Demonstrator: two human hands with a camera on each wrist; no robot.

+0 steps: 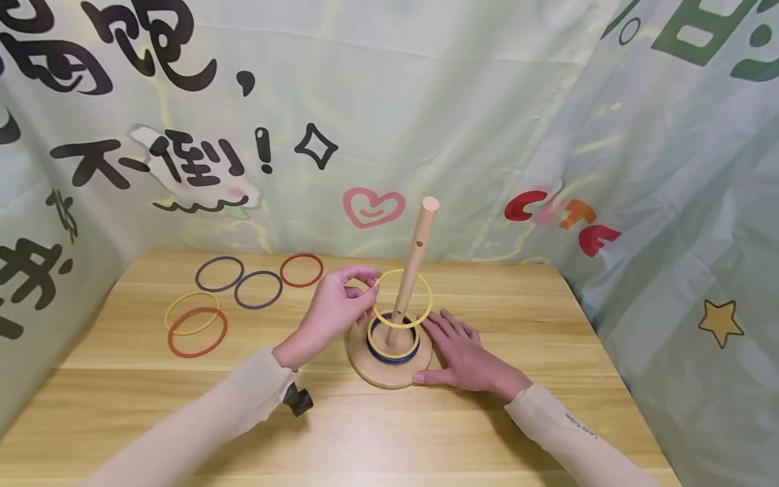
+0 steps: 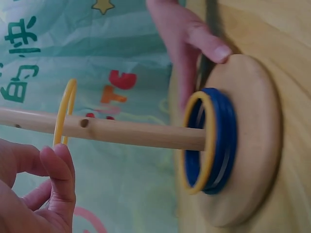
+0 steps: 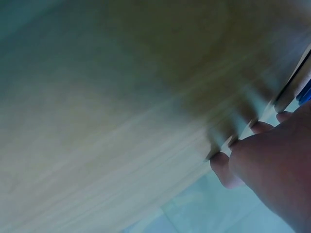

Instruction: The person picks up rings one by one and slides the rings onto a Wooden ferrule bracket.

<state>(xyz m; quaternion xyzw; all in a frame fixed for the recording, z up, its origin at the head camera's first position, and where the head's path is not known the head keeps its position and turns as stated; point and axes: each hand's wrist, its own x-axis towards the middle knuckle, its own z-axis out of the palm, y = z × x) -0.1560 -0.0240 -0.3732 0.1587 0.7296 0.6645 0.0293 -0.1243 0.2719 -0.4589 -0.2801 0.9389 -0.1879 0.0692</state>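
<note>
A wooden peg (image 1: 412,253) rises from a round wooden base (image 1: 362,362). My left hand (image 1: 337,304) pinches a yellow ring (image 2: 61,116) at its edge between thumb and fingers, and the peg passes through this ring partway up. Lower down, a second yellow ring (image 2: 212,141) lies on top of blue rings (image 2: 226,141) around the foot of the peg. My right hand (image 1: 465,358) rests against the right side of the base, palm down, with fingers spread and the thumb at the base's front edge. In the right wrist view the right hand (image 3: 272,160) is partly cut off.
Left on the wooden table (image 1: 487,439) lie two blue rings (image 1: 258,289), a red ring (image 1: 301,286), and an orange-red ring (image 1: 197,355) overlapping a yellow ring (image 1: 166,314). A black device (image 1: 299,400) shows under the left sleeve. Printed cloth (image 1: 456,101) hangs behind.
</note>
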